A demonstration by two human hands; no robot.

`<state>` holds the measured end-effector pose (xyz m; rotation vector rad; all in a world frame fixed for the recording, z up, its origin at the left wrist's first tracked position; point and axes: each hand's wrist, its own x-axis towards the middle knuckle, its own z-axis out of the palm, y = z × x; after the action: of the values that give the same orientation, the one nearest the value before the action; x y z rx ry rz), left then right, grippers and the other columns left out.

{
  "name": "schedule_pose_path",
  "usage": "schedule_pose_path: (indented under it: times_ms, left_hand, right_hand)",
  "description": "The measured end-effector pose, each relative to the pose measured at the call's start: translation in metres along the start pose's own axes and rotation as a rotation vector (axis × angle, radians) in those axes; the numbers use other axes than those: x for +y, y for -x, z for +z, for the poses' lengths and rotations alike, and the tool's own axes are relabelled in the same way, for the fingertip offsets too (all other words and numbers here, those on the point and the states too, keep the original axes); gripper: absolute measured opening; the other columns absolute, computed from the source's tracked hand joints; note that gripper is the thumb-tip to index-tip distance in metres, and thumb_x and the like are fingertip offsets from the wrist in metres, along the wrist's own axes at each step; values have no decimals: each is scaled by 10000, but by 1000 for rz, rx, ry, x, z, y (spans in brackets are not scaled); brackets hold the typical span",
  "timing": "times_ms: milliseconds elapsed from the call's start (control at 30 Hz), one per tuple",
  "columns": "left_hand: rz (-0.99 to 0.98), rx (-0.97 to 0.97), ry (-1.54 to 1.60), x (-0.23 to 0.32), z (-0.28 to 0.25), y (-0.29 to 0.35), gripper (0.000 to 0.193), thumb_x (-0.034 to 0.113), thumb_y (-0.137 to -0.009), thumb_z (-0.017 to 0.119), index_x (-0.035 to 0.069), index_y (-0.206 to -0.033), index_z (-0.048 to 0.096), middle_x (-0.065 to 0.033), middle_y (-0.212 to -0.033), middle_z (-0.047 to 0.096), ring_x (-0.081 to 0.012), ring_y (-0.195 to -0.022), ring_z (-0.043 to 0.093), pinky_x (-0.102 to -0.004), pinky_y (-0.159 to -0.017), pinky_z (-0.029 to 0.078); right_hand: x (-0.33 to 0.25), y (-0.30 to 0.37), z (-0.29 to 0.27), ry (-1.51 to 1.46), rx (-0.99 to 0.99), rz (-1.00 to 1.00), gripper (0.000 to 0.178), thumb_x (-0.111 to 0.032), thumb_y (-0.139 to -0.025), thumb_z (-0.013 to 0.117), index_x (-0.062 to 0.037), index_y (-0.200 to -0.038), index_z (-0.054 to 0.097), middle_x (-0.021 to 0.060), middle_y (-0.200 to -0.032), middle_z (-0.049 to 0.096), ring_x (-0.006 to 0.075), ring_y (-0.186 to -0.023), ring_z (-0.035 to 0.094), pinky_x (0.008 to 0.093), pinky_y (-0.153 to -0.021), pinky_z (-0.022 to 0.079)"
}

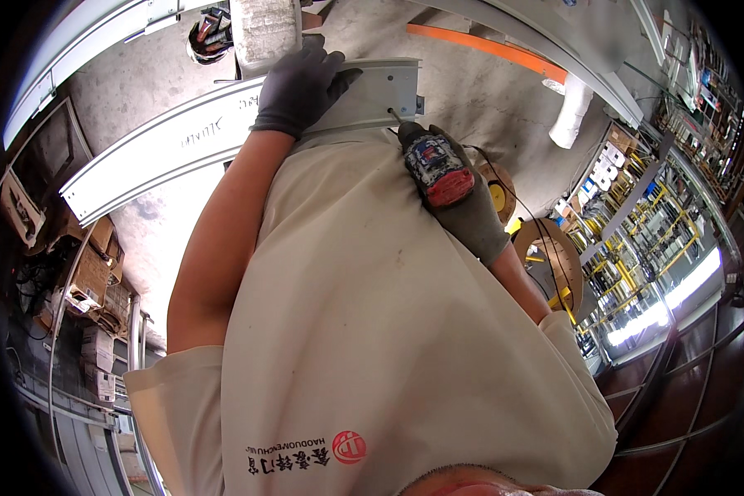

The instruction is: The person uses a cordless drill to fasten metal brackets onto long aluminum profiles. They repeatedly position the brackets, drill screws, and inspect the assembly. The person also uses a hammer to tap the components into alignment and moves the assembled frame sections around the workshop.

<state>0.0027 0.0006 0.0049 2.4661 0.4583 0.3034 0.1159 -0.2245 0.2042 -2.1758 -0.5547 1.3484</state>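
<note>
A long white metal profile (174, 136) lies across in front of me, with dark handwritten marks on its face and small holes near both ends. Over its upper right part, my left hand (302, 87) in a dark grey glove grips the profile, the thumb pointing right. My right hand (474, 223), also gloved, is closed around a worn black and red power drill (435, 165). The drill's thin bit reaches the profile by a hole near its right end; whether it is inside the hole I cannot tell. The drill hides most of the right fingers.
A support wrapped in pale padding (266, 37) stands beyond the profile. A bucket-like holder with tools (211, 37) is at its left. An orange bar (488, 46) and a white-wrapped post (570, 116) lie far right. Round cardboard reels (556, 260) and a dark cable are beside my right arm.
</note>
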Motion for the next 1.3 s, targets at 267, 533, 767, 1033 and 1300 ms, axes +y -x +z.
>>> schedule_pose_path:
  times_ms: [267,533,767,1033,1300]
  left_hand:
    - [26,37,-48,3,-1,-1,338,416,-927,723,84,-932,666,-154,-1000,673,-283,-846,693,-398,-728,565]
    - [25,48,-15,3,-2,-1,326,407,-922,730,89,-928,660,-153,-981,671,-292,-837,692,-403,-728,564]
    - [-13,-33,-23,2,-2,1,327,410,-943,716,105,-1063,703,-137,-1172,730,-349,-853,721,-441,-762,591]
    - [9,21,-40,2,1,0,321,420,-927,723,105,-936,666,-107,-957,652,-292,-795,678,-414,-711,560]
    - [24,60,-44,4,-1,-2,336,424,-922,725,104,-864,641,-101,-875,617,-269,-781,666,-398,-683,552]
  right_hand:
    - [-3,0,-1,-46,-17,-3,834,-92,-845,770,-69,-1569,356,154,-1445,614,254,-1318,616,354,-1106,481]
    - [0,0,0,9,-5,-28,799,-129,-864,769,-77,-1552,366,148,-1421,633,273,-1295,634,366,-1096,493]
    - [-3,0,-1,38,-9,28,813,-141,-848,779,-86,-1548,369,181,-1370,654,320,-1258,652,388,-1061,518]
    - [0,1,-1,41,-12,18,842,-147,-834,790,-99,-1557,361,201,-1340,665,347,-1228,664,403,-1038,533]
    - [5,0,-1,43,-22,-27,843,-145,-838,788,-91,-1557,352,200,-1316,677,344,-1213,671,403,-1031,536]
